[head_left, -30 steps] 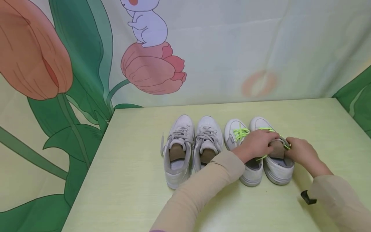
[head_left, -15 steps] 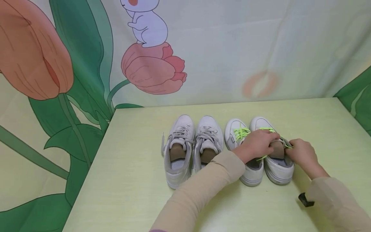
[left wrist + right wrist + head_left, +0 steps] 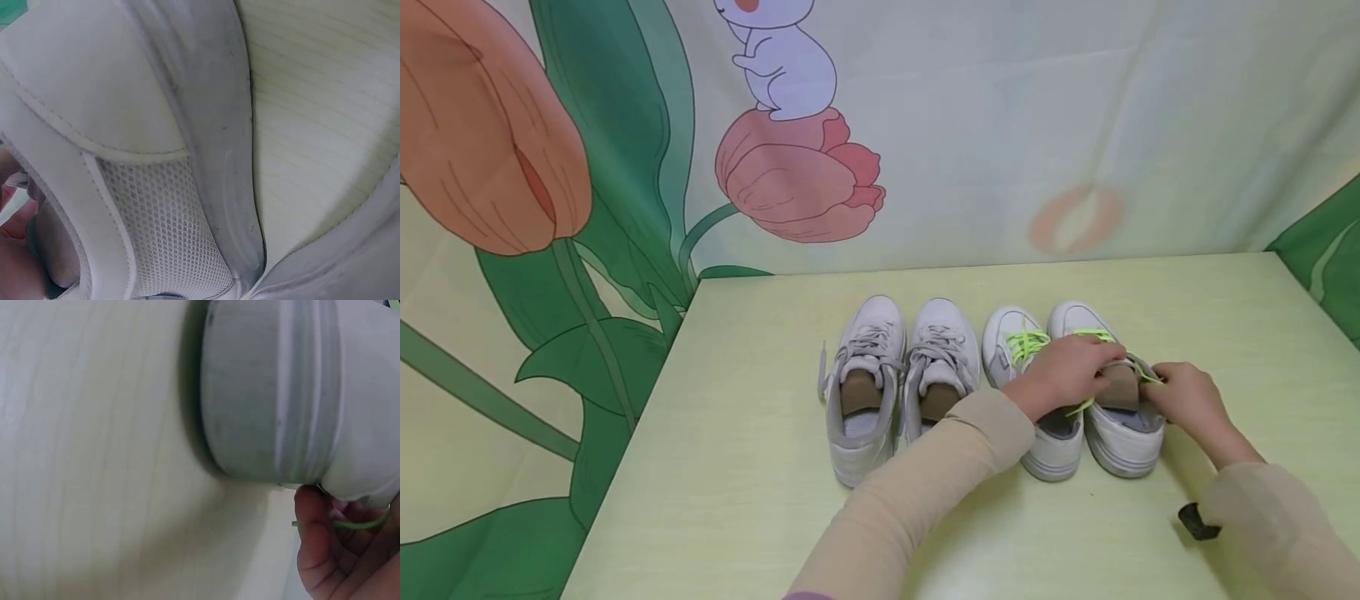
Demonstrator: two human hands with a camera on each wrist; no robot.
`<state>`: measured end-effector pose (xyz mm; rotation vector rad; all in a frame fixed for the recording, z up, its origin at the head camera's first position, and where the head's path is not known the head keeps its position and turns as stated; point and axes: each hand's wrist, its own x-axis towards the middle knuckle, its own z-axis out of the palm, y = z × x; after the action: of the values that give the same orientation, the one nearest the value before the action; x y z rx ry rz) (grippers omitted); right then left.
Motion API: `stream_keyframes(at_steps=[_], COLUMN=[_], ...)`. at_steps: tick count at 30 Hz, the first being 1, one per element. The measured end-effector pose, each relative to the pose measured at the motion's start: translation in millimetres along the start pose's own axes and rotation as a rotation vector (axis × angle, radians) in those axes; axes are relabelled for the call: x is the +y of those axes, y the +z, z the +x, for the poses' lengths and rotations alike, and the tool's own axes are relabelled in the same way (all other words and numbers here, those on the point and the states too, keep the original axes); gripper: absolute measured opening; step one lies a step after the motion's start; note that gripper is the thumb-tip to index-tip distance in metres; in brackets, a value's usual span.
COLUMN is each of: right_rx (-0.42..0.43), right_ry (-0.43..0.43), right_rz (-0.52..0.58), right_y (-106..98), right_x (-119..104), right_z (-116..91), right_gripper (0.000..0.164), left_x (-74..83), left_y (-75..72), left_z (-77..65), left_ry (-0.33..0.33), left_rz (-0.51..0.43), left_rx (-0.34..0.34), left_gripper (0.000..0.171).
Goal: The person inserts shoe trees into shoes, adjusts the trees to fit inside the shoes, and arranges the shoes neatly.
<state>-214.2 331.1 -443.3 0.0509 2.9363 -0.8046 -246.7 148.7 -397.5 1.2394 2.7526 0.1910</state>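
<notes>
My left hand (image 3: 1063, 375) reaches over the green-laced pair and grips the far-right white sneaker (image 3: 1126, 454) at its tongue and lace edge, fingers curled over it. A green lace end hangs below that hand. On the shoe's outer side, my right hand (image 3: 1191, 400) pinches a green shoelace (image 3: 362, 524); in the right wrist view the lace runs through the curled fingers beside the sneaker's sole. The matching sneaker (image 3: 1051, 458) is partly covered by my left hand and wrist. In the left wrist view a white shoe side with a mesh panel (image 3: 162, 219) fills much of the frame.
Left of this pair stand two white sneakers with grey laces (image 3: 865, 417), the second one partly hidden by my left sleeve (image 3: 917, 508). All sit on a pale yellow-green table (image 3: 737, 433). A printed cloth (image 3: 970, 150) with tulips and a rabbit hangs behind the table's far edge.
My right hand shifts very slightly, first toward the shoe and then a little outward, still with the lace. My left hand and the sneakers stay nearly in place.
</notes>
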Motion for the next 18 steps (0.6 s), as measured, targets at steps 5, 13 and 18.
stream_keyframes(at_steps=[5,13,18], right_rx=[0.004,0.102,0.284], right_ry=[-0.077,-0.102,-0.169], right_rz=[-0.007,0.077,0.022], right_y=[-3.4,-12.6,-10.9], right_x=[0.0,-17.8,-33.4], right_z=[-3.7,-24.4,-35.3], right_gripper=[0.014,0.038,0.035], left_x=[0.2,-4.0,-5.6], left_y=[0.4,3.7,3.8], left_z=[1.8,3.7,3.2], left_ry=[-0.009,-0.007,-0.039], left_rz=[-0.004,-0.052,-0.132], left_rx=[-0.017,0.028,0.052], left_gripper=[0.040,0.032,0.014])
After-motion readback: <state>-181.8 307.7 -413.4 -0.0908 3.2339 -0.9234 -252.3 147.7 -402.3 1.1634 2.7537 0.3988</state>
